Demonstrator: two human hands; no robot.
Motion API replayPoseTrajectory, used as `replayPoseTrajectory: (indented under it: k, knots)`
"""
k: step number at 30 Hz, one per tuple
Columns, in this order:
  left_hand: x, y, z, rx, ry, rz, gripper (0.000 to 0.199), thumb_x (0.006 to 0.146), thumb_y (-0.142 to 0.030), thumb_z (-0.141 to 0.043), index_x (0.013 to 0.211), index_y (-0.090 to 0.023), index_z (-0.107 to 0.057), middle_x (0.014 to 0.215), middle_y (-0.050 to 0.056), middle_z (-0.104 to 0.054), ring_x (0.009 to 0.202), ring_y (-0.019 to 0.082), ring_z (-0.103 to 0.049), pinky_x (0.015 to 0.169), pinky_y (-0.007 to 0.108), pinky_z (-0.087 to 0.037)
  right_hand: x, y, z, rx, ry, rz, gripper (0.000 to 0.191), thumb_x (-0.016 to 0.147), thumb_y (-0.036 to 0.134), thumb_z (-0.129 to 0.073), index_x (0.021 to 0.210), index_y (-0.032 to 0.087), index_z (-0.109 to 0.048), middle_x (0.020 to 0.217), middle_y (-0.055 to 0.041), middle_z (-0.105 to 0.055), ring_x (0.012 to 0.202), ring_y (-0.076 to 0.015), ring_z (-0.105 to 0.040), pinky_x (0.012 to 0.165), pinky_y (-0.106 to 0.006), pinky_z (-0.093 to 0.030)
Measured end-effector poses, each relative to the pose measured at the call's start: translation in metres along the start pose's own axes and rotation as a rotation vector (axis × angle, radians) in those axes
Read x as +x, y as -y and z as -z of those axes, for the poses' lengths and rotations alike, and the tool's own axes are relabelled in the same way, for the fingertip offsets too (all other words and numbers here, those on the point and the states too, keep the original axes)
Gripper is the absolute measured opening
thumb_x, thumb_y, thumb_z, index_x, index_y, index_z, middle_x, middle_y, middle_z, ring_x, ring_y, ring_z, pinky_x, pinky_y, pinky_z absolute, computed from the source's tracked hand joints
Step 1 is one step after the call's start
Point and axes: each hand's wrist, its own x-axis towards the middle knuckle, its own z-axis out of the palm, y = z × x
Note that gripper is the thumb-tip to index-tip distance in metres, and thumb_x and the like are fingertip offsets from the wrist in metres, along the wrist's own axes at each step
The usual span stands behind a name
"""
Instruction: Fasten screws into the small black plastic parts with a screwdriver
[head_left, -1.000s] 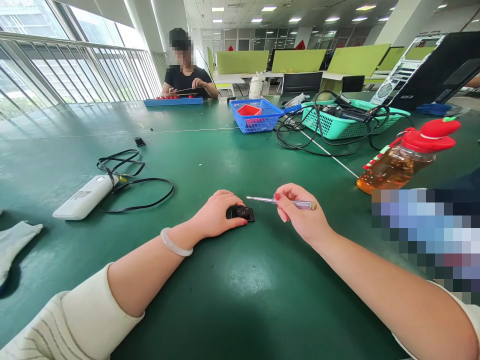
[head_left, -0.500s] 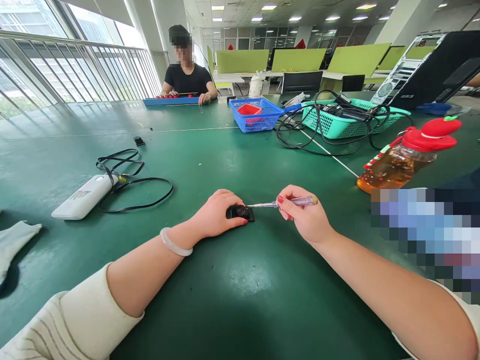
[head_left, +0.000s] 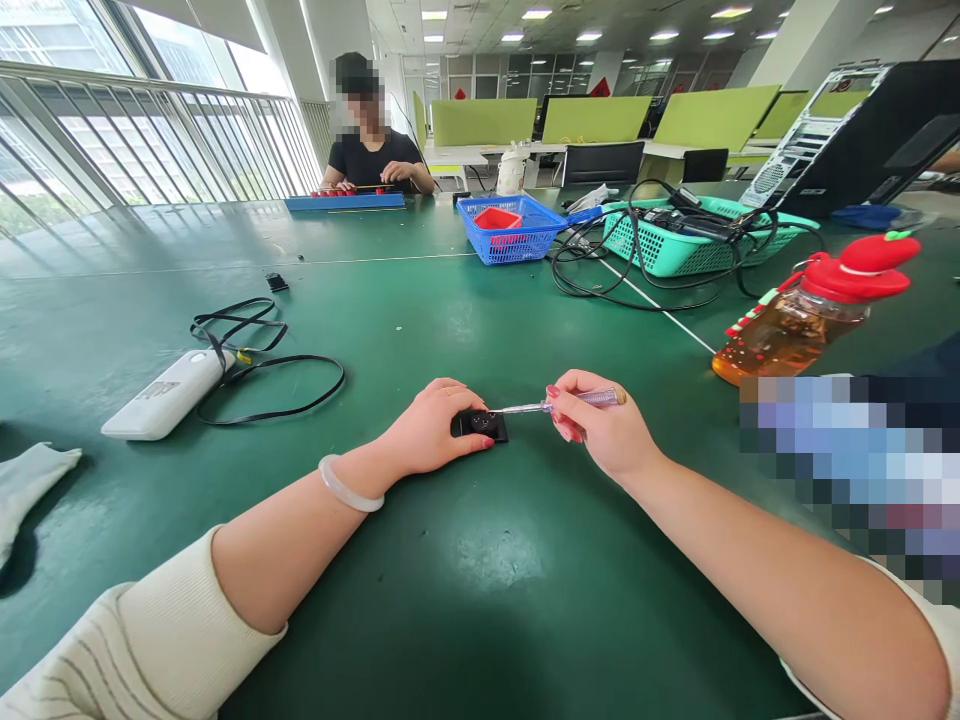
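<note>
A small black rectangular part (head_left: 486, 425) with a rounded, dark top lies on the green table (head_left: 495, 560). My left hand (head_left: 431, 428) is closed on it from the left, thumb at the near edge and fingers at the far edge. In my right hand (head_left: 604, 425) is a slim screwdriver (head_left: 600, 397) with a clear purplish handle, pinched between thumb and fingers. Its metal shaft points left, almost level, and the tip meets the far right side of the black part. Whether the tip sits in a slot is too small to tell.
A white power bank (head_left: 169, 395) with a looped black cable lies left. Further back are a blue basket (head_left: 517, 240), a green basket (head_left: 660, 250) with cables, and a tilted red-lidded bottle (head_left: 802, 320) at right. A person (head_left: 375, 155) sits across the table.
My right hand and the screwdriver have shifted slightly left. My left hand stays on the black part. Across the table, the other person's hand has lifted from the tabletop to the blue tray.
</note>
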Motion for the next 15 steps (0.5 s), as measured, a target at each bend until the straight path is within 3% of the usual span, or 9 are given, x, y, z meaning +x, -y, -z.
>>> replayPoseTrajectory:
  k: [5,11,15]
  knots:
    - [0.0,-0.002,0.002,0.003,0.006,0.011,0.031,0.077,-0.043,-0.071,0.101,-0.024,-0.067,0.112,0.006,-0.07,0.12,0.031,-0.052,0.104,0.048,-0.043,0.007,-0.002,0.0,0.197,-0.037,-0.101,0.041,0.068,0.044,-0.08,0.056,0.019,-0.05,0.052,0.0034,-0.048,0.041,-0.0075,-0.039,0.041,-0.024,-0.022]
    - [0.0,0.0,0.004,-0.028,0.042,-0.102,0.029,0.077,-0.041,-0.072,0.1,-0.025,-0.068,0.118,0.006,-0.069,0.122,0.028,-0.054,0.108,0.047,-0.04,0.015,-0.002,0.014,0.13,0.19,-0.028,0.034,0.069,0.042,-0.08,0.061,0.019,-0.056,0.052,0.0044,-0.048,0.045,-0.0078,-0.038,0.045,-0.025,-0.026]
    - [-0.001,-0.001,0.004,-0.06,0.065,-0.118,0.029,0.075,-0.042,-0.075,0.097,-0.024,-0.068,0.121,0.007,-0.068,0.125,0.029,-0.05,0.108,0.048,-0.039,0.015,-0.001,0.014,0.172,0.162,-0.072,0.039,0.068,0.042,-0.081,0.057,0.019,-0.052,0.049,0.0045,-0.047,0.041,-0.0068,-0.036,0.042,-0.024,-0.023]
